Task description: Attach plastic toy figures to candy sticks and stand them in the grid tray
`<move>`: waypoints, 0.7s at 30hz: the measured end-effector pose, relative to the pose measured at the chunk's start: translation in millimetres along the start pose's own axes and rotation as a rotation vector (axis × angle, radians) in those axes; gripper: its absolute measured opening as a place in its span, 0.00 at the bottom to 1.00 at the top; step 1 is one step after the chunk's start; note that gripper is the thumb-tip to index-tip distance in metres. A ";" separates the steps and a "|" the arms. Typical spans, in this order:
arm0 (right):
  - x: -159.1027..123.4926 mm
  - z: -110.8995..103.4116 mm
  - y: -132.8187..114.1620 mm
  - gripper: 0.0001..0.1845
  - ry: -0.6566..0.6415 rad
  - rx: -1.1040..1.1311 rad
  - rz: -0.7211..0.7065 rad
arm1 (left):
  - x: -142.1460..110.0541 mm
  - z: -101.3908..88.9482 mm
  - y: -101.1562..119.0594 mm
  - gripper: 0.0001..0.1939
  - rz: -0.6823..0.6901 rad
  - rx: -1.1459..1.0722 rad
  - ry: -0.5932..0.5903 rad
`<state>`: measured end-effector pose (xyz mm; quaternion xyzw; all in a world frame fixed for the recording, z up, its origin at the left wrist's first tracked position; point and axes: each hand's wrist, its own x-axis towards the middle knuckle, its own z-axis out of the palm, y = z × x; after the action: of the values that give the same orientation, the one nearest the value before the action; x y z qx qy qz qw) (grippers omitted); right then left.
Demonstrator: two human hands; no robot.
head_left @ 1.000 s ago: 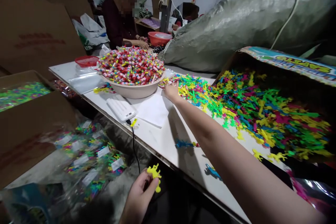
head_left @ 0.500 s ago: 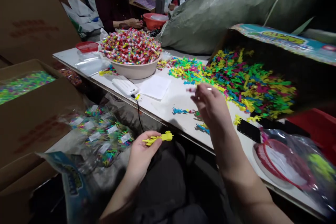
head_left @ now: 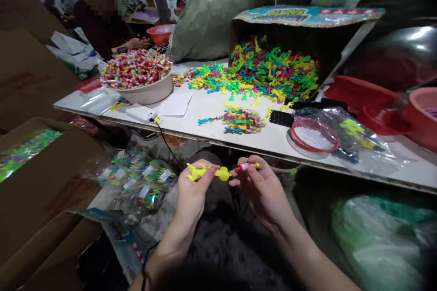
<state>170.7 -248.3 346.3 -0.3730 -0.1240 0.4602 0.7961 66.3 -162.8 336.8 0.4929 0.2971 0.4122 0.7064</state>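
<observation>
My left hand (head_left: 190, 193) pinches a yellow plastic toy figure (head_left: 204, 173), its rounded end pointing right. In my right hand (head_left: 268, 191), fingers and thumb grip a small red-and-white tube (head_left: 245, 167) with a yellow end. Both are held just in front of the table edge, the tube's left tip close to the figure's rounded end; whether they touch I cannot tell. Beyond them on the table lies a stack of joined figures and tubes (head_left: 244, 121). Loose coloured toy figures (head_left: 273, 70) spill out of a tipped carton (head_left: 266, 17).
A basin (head_left: 152, 88) heaped with small tubes stands left, near a white power bank (head_left: 140, 112) with a cable. A red basket (head_left: 316, 135), a dark phone (head_left: 280, 118) and red trays lie right. Filled bags (head_left: 136, 175) sit lower left. Another person (head_left: 99, 27) works across the table.
My right hand has come down from over the table with the tube, toward the figure in my left hand. The camera view has swung to the right.
</observation>
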 end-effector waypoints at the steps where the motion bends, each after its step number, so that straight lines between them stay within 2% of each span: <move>1: -4.4 1.1 1.1 0.09 -0.004 0.010 -0.009 | -2.1 2.7 0.5 0.12 0.001 -0.019 0.023; 5: -17.1 7.6 6.2 0.09 0.031 0.041 -0.067 | -9.6 9.7 -0.4 0.13 0.072 -0.079 0.065; 9: -26.8 13.6 8.1 0.07 0.074 0.074 -0.100 | -15.5 6.5 -2.8 0.15 0.227 -0.077 -0.076; 11: -30.1 15.1 8.0 0.06 0.088 0.086 -0.120 | -16.9 3.4 -2.8 0.14 0.255 -0.009 -0.144; 13: -32.1 15.4 8.1 0.06 0.085 0.082 -0.141 | -17.7 2.0 -1.7 0.10 0.246 0.062 -0.150; 15: -32.9 14.3 8.7 0.06 0.061 0.063 -0.155 | -18.5 3.2 0.3 0.05 0.248 0.075 -0.100; 18: -32.2 11.2 10.8 0.07 0.019 0.018 -0.187 | -21.0 8.9 4.5 0.05 0.241 -0.005 -0.031; 21: -30.1 8.4 12.9 0.07 0.011 -0.040 -0.251 | -24.0 15.0 8.4 0.07 0.138 -0.141 -0.043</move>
<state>141.5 -265.3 347.4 -0.3728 -0.1748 0.3522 0.8405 64.7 -189.1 350.1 0.4702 0.2173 0.4689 0.7154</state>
